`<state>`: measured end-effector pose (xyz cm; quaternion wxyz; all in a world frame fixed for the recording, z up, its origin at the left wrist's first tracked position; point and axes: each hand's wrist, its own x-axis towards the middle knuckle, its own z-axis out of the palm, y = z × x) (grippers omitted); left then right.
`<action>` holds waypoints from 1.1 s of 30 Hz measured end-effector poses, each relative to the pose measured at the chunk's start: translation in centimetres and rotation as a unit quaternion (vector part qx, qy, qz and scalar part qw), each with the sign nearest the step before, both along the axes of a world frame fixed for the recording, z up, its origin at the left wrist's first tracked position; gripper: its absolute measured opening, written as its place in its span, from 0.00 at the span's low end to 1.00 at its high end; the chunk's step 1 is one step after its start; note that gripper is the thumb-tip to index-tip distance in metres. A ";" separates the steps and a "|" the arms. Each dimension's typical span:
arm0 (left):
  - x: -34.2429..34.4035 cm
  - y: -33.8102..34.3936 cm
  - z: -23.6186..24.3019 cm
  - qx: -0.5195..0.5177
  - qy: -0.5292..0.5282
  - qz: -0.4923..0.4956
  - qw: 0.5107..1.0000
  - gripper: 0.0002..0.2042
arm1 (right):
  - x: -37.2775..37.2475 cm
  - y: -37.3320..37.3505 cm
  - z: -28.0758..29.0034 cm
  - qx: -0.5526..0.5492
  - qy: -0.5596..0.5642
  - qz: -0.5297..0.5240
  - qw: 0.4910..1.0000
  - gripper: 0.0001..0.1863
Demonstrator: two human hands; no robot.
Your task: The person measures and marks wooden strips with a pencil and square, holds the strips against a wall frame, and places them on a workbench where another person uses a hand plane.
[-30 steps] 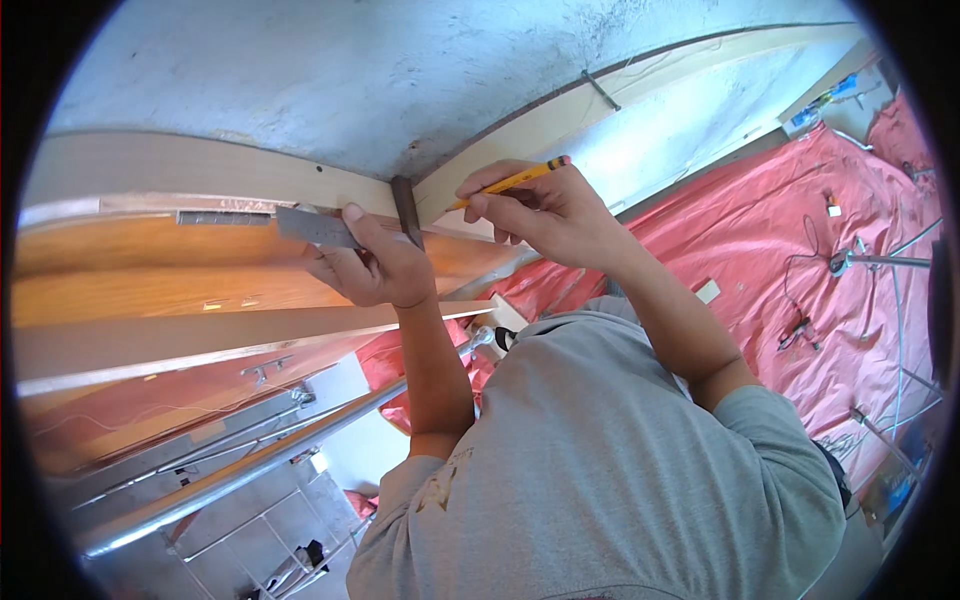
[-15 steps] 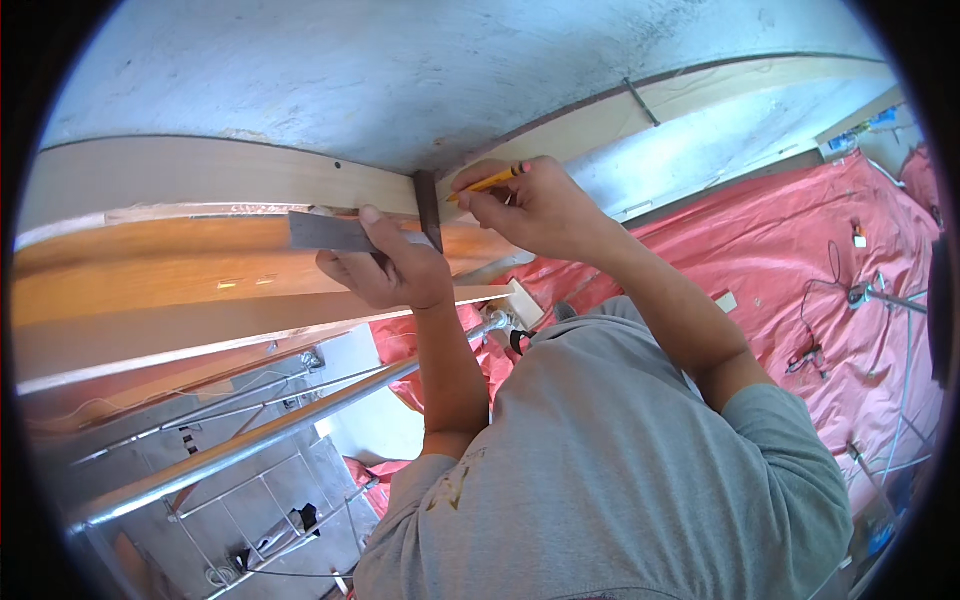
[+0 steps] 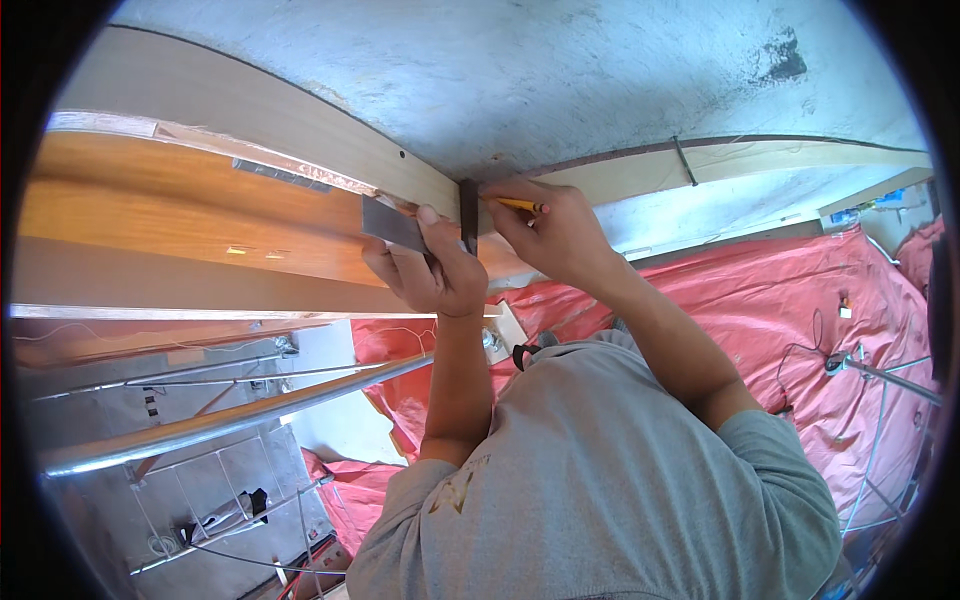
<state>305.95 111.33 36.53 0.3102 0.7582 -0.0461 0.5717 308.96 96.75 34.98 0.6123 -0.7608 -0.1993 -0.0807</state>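
I see red sheeting right of the right grip | orange panel left of the left grip | my left hand closed | my right hand pinched | grey metal plate clamped in the left, jutting leftward | dark strip between the hands | yellow pencil in the right's pinch, tip hidden

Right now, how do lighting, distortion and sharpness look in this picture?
In the head view, the lens bows the metal pole and leaves black corners; head view again, bluish-white light brightens the pale surface beyond the right hand; same head view, the left hand and grey plate look fairly sharp.
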 end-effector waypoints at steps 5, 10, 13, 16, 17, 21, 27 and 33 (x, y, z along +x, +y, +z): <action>0.1 -0.3 -0.2 -0.010 -0.007 0.001 1.000 0.05 | -0.1 0.1 0.2 0.013 -0.008 -0.006 1.000 0.10; 0.5 -0.5 0.5 -0.061 -0.039 -0.042 0.996 0.06 | -0.2 0.2 -0.1 0.016 -0.022 -0.013 1.000 0.10; 0.6 -1.0 1.0 -0.059 -0.043 -0.036 0.997 0.08 | -0.1 0.2 -0.3 0.003 -0.019 -0.012 1.000 0.10; 0.7 -0.8 1.2 -0.039 -0.050 -0.032 0.997 0.08 | -0.1 0.2 -0.2 -0.021 -0.031 -0.012 0.999 0.10; 0.6 -0.8 1.2 -0.039 -0.046 -0.034 0.998 0.08 | -0.1 0.2 -0.2 -0.027 -0.040 -0.016 0.999 0.10; 0.6 -0.8 0.7 -0.071 -0.051 -0.048 0.995 0.07 | -0.2 1.0 0.0 -0.025 -0.075 -0.050 0.996 0.10; 0.6 -0.4 0.6 -0.035 -0.042 -0.037 0.998 0.05 | -1.2 1.3 0.2 -0.060 -0.108 -0.047 0.991 0.08; 0.3 -0.2 0.5 -0.029 -0.030 -0.032 0.999 0.04 | -3.5 -1.4 2.2 -0.091 0.052 0.102 0.989 0.09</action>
